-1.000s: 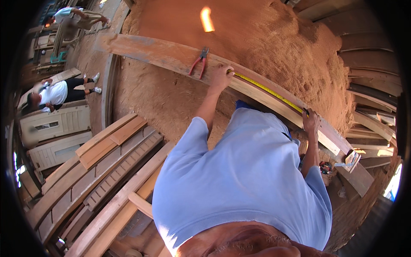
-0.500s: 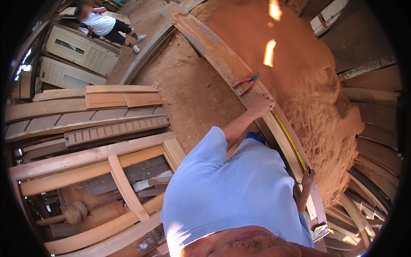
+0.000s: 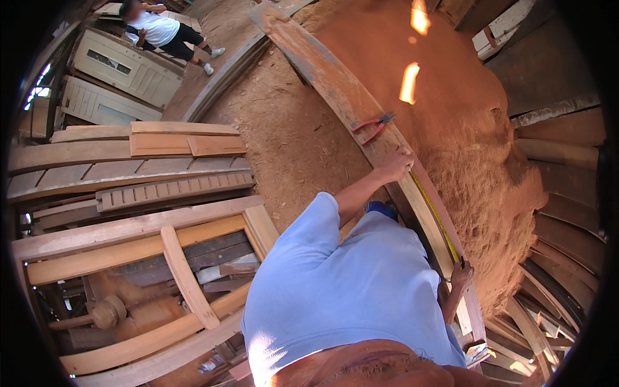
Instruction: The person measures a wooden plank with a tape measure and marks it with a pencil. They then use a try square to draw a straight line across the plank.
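Since the earlier frame the view has swung, so the long curved wooden plank [image 3: 342, 97] now runs steeply from top centre to lower right, and another person [image 3: 161, 29] shows at upper left. The left hand [image 3: 394, 164] rests on the plank's near edge, fingers curled together, pinning the far end of a yellow tape measure [image 3: 435, 216] that lies along the plank. The right hand [image 3: 460, 274] grips the tape lower down the plank; its finger positions cannot be made out. Red-handled pliers [image 3: 373, 127] lie on the plank just above the left hand. For a true reading, the tape should stay taut and flat against the plank's curve.
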Action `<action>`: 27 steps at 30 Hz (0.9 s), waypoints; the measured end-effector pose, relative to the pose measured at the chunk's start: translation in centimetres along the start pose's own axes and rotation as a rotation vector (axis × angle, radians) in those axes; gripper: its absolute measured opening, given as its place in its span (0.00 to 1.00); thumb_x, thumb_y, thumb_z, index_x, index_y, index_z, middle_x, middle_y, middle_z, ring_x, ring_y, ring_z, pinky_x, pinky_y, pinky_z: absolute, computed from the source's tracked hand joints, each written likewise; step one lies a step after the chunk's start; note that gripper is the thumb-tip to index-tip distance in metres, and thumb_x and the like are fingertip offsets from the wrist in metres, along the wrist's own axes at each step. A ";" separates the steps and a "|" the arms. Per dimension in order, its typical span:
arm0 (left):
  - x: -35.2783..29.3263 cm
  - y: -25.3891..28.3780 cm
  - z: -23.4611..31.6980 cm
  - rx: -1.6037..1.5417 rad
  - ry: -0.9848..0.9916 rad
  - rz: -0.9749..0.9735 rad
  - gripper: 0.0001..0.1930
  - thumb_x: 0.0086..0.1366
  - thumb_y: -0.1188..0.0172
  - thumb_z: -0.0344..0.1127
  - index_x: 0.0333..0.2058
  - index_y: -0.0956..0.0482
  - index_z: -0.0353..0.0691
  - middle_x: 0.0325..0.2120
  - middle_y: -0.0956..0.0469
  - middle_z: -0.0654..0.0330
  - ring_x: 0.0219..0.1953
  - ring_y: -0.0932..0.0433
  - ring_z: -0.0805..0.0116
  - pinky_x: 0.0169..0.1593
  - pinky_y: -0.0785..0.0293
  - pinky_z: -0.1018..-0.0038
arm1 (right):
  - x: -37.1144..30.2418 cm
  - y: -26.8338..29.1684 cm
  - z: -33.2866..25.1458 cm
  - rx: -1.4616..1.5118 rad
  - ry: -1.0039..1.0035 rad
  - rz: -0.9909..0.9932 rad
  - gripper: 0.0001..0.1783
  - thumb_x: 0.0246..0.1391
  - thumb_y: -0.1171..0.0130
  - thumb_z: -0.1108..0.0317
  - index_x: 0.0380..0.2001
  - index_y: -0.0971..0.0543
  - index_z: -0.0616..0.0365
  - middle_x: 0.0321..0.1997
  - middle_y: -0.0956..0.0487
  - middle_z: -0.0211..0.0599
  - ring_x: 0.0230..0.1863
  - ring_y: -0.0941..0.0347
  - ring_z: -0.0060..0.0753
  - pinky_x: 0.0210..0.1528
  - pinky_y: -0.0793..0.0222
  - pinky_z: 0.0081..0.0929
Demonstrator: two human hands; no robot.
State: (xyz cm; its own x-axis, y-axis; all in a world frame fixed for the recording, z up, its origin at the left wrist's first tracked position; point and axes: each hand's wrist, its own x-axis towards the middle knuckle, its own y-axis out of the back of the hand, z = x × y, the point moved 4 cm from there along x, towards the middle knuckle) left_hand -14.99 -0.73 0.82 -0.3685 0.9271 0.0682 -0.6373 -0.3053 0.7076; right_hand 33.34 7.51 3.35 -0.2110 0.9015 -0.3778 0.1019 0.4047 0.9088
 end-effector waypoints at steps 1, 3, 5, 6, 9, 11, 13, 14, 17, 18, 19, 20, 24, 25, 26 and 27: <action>0.1 0.0 0.1 0.009 0.005 0.003 0.03 0.56 0.36 0.32 0.30 0.19 0.46 0.42 0.23 0.54 0.51 0.27 0.48 0.55 0.30 0.53 | 0.0 0.0 0.0 -0.001 -0.003 -0.006 0.22 0.56 0.38 0.53 0.49 0.16 0.53 0.42 0.19 0.55 0.47 0.22 0.60 0.49 0.28 0.55; 0.1 0.3 0.5 0.028 0.016 0.011 0.03 0.56 0.36 0.32 0.31 0.18 0.47 0.42 0.23 0.54 0.51 0.27 0.48 0.55 0.30 0.53 | 0.0 0.0 0.3 -0.004 -0.006 -0.018 0.22 0.56 0.38 0.53 0.50 0.16 0.52 0.43 0.19 0.56 0.48 0.22 0.60 0.49 0.28 0.55; 0.9 1.1 1.9 0.088 0.001 -0.071 0.03 0.57 0.35 0.33 0.31 0.18 0.47 0.43 0.23 0.55 0.51 0.27 0.48 0.54 0.29 0.55 | -0.2 -0.1 0.8 0.009 -0.027 -0.024 0.23 0.56 0.38 0.53 0.51 0.16 0.51 0.44 0.19 0.56 0.49 0.22 0.60 0.51 0.28 0.55; 1.0 1.5 2.3 0.123 0.000 -0.109 0.03 0.57 0.35 0.33 0.32 0.18 0.47 0.43 0.23 0.55 0.51 0.27 0.49 0.54 0.29 0.56 | -0.2 -0.3 0.8 0.015 -0.030 -0.030 0.23 0.56 0.38 0.53 0.51 0.17 0.51 0.44 0.19 0.56 0.49 0.22 0.60 0.51 0.28 0.54; 0.9 1.2 2.3 0.212 0.008 -0.163 0.02 0.58 0.37 0.34 0.31 0.18 0.48 0.42 0.24 0.56 0.50 0.28 0.49 0.53 0.29 0.56 | -0.2 -1.0 1.6 0.014 -0.012 -0.012 0.23 0.56 0.38 0.53 0.52 0.17 0.51 0.45 0.19 0.57 0.49 0.22 0.60 0.51 0.28 0.55; 0.5 0.9 2.2 0.170 0.026 -0.152 0.03 0.57 0.34 0.35 0.30 0.19 0.48 0.43 0.24 0.55 0.53 0.29 0.48 0.55 0.30 0.55 | -0.1 -1.1 1.6 0.012 -0.020 -0.013 0.23 0.56 0.38 0.53 0.51 0.16 0.52 0.45 0.18 0.57 0.49 0.21 0.60 0.50 0.27 0.55; 0.1 0.4 1.4 0.138 0.036 -0.140 0.04 0.56 0.33 0.35 0.30 0.19 0.47 0.44 0.24 0.54 0.54 0.29 0.47 0.56 0.30 0.54 | 0.0 -1.1 1.4 0.012 -0.019 -0.028 0.22 0.56 0.38 0.53 0.50 0.16 0.53 0.44 0.18 0.57 0.48 0.21 0.61 0.49 0.27 0.55; 0.1 0.2 1.0 0.125 0.035 -0.136 0.05 0.56 0.32 0.35 0.30 0.20 0.48 0.44 0.25 0.54 0.54 0.29 0.47 0.56 0.31 0.54 | 0.2 -1.3 1.4 0.014 -0.018 -0.042 0.22 0.56 0.38 0.53 0.49 0.16 0.53 0.43 0.18 0.57 0.48 0.21 0.61 0.49 0.27 0.55; 0.8 -0.4 1.2 0.088 0.020 -0.141 0.06 0.56 0.32 0.33 0.30 0.21 0.48 0.46 0.26 0.54 0.54 0.29 0.47 0.57 0.31 0.55 | 0.1 -1.4 1.9 0.020 -0.022 -0.022 0.20 0.56 0.38 0.54 0.46 0.16 0.54 0.41 0.18 0.57 0.46 0.21 0.61 0.48 0.27 0.55; 0.6 -0.3 1.1 0.080 0.028 -0.136 0.06 0.55 0.32 0.33 0.30 0.21 0.48 0.46 0.26 0.54 0.54 0.29 0.47 0.57 0.31 0.55 | 0.2 -1.3 1.8 0.018 -0.008 -0.012 0.20 0.56 0.38 0.54 0.45 0.16 0.55 0.40 0.17 0.57 0.46 0.20 0.62 0.48 0.27 0.55; 0.4 -0.2 1.0 0.084 0.031 -0.135 0.06 0.55 0.32 0.33 0.30 0.21 0.48 0.47 0.27 0.53 0.54 0.29 0.47 0.56 0.31 0.55 | 0.3 -1.2 1.7 0.020 0.002 -0.006 0.19 0.56 0.38 0.54 0.45 0.16 0.56 0.40 0.17 0.57 0.45 0.20 0.62 0.48 0.27 0.55; 0.3 -0.2 1.0 0.088 0.033 -0.134 0.06 0.55 0.32 0.32 0.30 0.22 0.48 0.47 0.27 0.53 0.54 0.29 0.47 0.56 0.31 0.55 | 0.4 -1.2 1.5 0.022 0.012 -0.001 0.19 0.55 0.38 0.55 0.44 0.16 0.56 0.39 0.17 0.57 0.45 0.20 0.63 0.47 0.27 0.56; 0.5 -0.2 0.9 0.071 -0.002 -0.130 0.06 0.56 0.32 0.32 0.30 0.21 0.49 0.46 0.26 0.53 0.53 0.29 0.47 0.56 0.31 0.55 | 0.6 -1.0 1.5 0.038 0.013 -0.015 0.19 0.55 0.37 0.56 0.42 0.16 0.59 0.38 0.17 0.59 0.44 0.20 0.64 0.47 0.27 0.56; 0.5 -0.2 1.0 0.065 -0.002 -0.131 0.05 0.56 0.33 0.32 0.30 0.21 0.49 0.45 0.26 0.54 0.53 0.29 0.48 0.56 0.32 0.55 | 0.6 -0.9 1.5 0.044 0.013 -0.008 0.18 0.55 0.37 0.56 0.42 0.16 0.59 0.38 0.17 0.59 0.44 0.20 0.64 0.46 0.27 0.56; 0.4 -0.2 1.0 0.058 -0.002 -0.132 0.04 0.57 0.33 0.33 0.30 0.20 0.48 0.44 0.26 0.55 0.52 0.29 0.49 0.56 0.32 0.56 | 0.5 -0.9 1.5 0.050 0.014 -0.001 0.18 0.54 0.37 0.57 0.42 0.16 0.59 0.38 0.17 0.60 0.44 0.20 0.64 0.46 0.27 0.56; 0.4 0.0 1.2 0.054 -0.001 -0.131 0.03 0.58 0.34 0.33 0.30 0.20 0.48 0.43 0.25 0.56 0.52 0.29 0.50 0.56 0.32 0.57 | 0.5 -0.9 1.4 0.058 0.017 0.006 0.18 0.54 0.37 0.57 0.42 0.16 0.60 0.38 0.17 0.60 0.43 0.20 0.64 0.46 0.27 0.56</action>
State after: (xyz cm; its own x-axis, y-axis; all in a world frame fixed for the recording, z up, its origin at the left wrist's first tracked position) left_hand -14.37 -0.10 1.70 -0.2838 0.9585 -0.0271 -0.6424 -0.1690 0.7475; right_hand 34.50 7.78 2.06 -0.2271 0.9013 -0.3688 0.1590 0.4080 0.8990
